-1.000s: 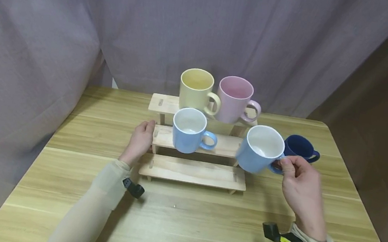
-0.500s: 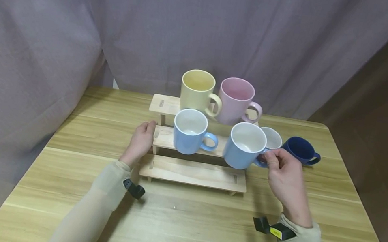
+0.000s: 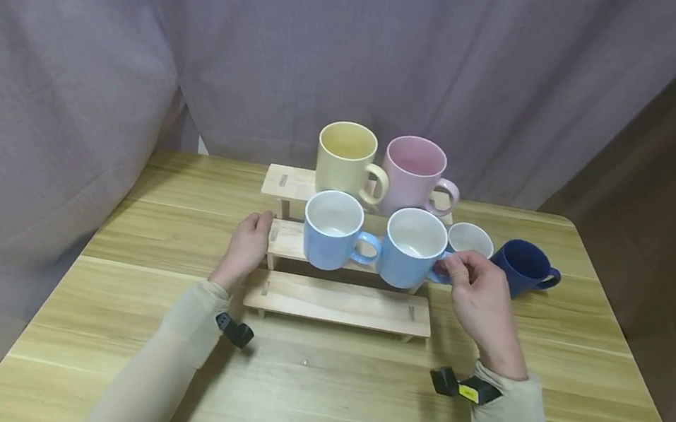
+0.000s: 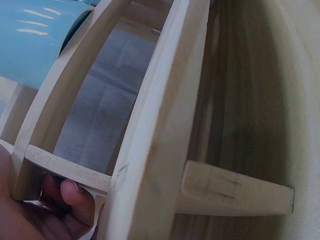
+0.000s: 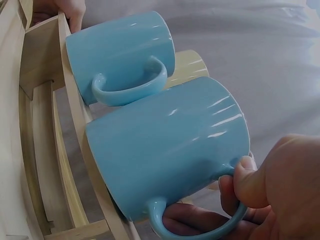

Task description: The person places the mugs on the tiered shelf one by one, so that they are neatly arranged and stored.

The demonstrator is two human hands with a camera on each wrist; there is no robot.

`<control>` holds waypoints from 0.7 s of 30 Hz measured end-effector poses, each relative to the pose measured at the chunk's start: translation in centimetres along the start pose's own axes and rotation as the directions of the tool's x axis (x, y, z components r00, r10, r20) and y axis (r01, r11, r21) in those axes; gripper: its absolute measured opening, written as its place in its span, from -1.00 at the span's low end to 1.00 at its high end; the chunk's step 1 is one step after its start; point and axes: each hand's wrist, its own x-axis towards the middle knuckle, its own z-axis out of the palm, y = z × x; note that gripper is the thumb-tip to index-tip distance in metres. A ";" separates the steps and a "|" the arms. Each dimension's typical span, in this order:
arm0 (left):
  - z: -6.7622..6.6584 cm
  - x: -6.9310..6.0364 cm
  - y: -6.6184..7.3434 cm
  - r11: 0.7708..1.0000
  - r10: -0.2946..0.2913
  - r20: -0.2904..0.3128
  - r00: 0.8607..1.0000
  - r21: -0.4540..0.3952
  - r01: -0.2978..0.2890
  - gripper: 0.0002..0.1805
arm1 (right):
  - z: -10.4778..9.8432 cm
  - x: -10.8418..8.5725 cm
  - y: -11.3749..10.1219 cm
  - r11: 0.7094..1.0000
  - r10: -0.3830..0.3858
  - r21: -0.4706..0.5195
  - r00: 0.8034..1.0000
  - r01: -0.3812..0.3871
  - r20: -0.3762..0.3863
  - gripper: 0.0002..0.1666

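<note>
While its looped handle point(image 5: 159, 220) is pinched by the right hand point(image 3: 483, 301), the glossy blue mug point(image 3: 409, 263) is at the middle shelf point(image 3: 287, 241).
Cylindrical twin point(image 3: 327, 247) at nine o'clock, pink mug point(image 3: 408, 186) at twelve; beyond the twin, the left hand point(image 3: 246, 245) grips the pale wooden rack point(image 3: 339, 302).

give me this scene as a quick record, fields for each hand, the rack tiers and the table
left hand: grips the wooden rack at the left end of its middle tier
right hand: pinches the handle of the right light blue mug
top tier: yellow mug, pink mug to its right
middle tier: left light blue mug; right light blue mug at the right part, full contact unclear
table: white-lined cup and dark blue mug, right of the rack
</note>
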 end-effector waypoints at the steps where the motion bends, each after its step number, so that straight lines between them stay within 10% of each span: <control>1: 0.0 0.0 0.0 1.000 -0.001 0.000 1.000 0.000 0.001 -0.45 | 0.0 0.1 0.0 1.000 -0.001 0.002 1.000 0.001 0.001 -0.61; 21: -0.1 -0.1 0.1 1.000 0.001 0.011 1.000 0.030 -0.001 -0.50 | 0.5 0.7 0.6 0.999 -0.015 0.048 1.000 0.015 0.010 -0.60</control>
